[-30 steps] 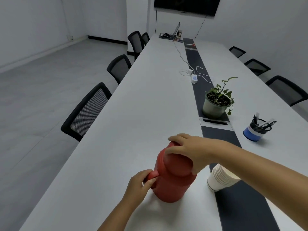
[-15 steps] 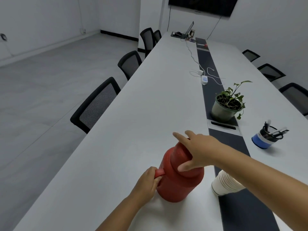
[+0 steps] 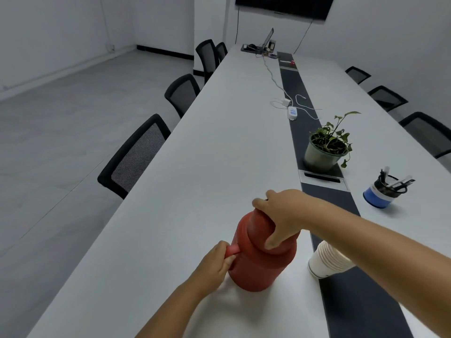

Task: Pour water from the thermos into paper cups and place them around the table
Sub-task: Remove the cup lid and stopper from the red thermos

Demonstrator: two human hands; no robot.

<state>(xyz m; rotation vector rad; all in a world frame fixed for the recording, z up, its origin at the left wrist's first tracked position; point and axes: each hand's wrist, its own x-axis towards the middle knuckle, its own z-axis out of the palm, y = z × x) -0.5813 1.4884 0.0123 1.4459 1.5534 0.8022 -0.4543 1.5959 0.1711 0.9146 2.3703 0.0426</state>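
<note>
Red thermos (image 3: 258, 262), upright on table (image 3: 195, 191) beside stacked cups (image 3: 325, 263): left hand (image 3: 214, 268) grips handle, right hand (image 3: 280, 215) wraps cap; brace the body firmly, twist cap off level, keep it clear of the stack.

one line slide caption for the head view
Left hand grips the red thermos handle, right hand grips its cap, paper cup stack beside it.
</note>
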